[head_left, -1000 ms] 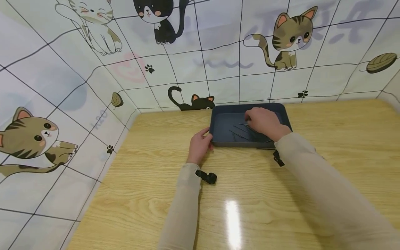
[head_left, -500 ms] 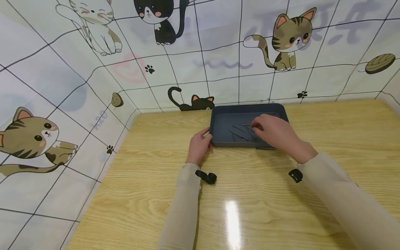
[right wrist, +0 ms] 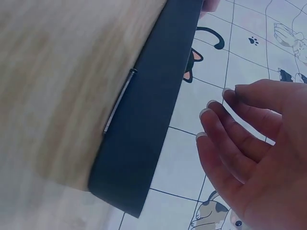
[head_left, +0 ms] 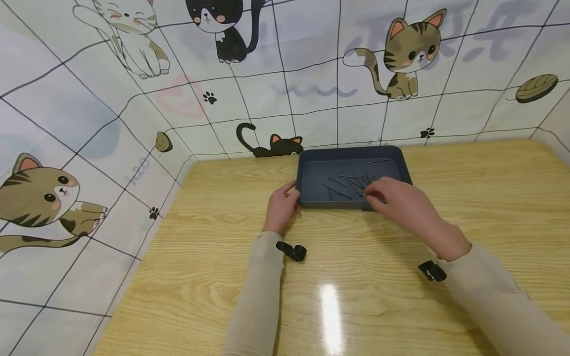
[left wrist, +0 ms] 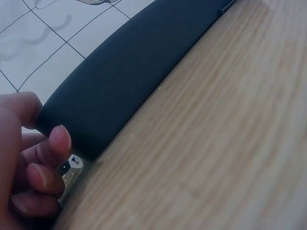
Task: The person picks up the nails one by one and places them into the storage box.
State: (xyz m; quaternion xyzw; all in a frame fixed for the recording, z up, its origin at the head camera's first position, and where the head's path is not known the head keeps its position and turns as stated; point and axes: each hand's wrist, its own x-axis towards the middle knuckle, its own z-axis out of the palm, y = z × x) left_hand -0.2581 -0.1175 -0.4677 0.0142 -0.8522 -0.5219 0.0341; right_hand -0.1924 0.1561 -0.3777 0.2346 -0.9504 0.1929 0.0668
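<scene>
We are seeing the tray (head_left: 352,154) sitting at the desk's (head_left: 356,277) far edge, nails (head_left: 345,185) scattered inside, long axes mostly slanting left to right. One nail (right wrist: 119,106) is lying on the desk, touching the tray's near wall. Our right hand (head_left: 398,202) is hovering over the near right corner, fingers loose and holding nothing, nearer the nails. Our left hand (head_left: 281,207) is gripping the near left corner. Open desk is lying on the near side.

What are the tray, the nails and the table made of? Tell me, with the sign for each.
Tray: probably moulded plastic, matt dark blue-grey, with rounded corners and no shine.
Nails: likely metal, being thin, straight, dark grey pins, one glinting in the right wrist view.
Table: wood-grain surface, possibly laminate, glossy enough to reflect a lamp.
</scene>
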